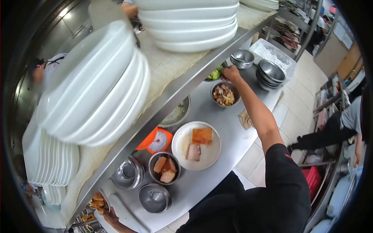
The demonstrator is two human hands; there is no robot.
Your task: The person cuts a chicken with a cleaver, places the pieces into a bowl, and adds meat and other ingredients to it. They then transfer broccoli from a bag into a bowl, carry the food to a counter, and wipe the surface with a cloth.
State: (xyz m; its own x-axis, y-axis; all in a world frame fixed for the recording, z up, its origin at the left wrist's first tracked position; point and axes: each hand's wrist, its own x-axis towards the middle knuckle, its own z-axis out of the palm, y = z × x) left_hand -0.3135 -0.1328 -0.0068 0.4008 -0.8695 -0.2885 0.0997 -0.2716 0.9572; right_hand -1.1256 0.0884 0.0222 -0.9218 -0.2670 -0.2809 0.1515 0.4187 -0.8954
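Note:
My right hand [232, 73] reaches under the shelf, its fingers closed at the rim of a bowl of green vegetables [215, 74]. Just below it stands a metal bowl of chopped meat and pale pieces [225, 95]. At the lower left, my left hand [110, 218] is at the side of a bowl of brown food pieces [99, 202]; its fingertips are partly hidden. Between my hands, a white plate [179, 161] carries two slabs of meat [202, 136]. Beside it is a metal bowl with several meat chunks [168, 171].
An orange scale [158, 140] stands by the plate. Empty metal bowls [154, 199] are stacked nearby, with more stacks [271, 73] at the right. Overhead, a shelf [171, 89] bears tall piles of white plates [190, 25]. Another person [351, 116] is at the far right.

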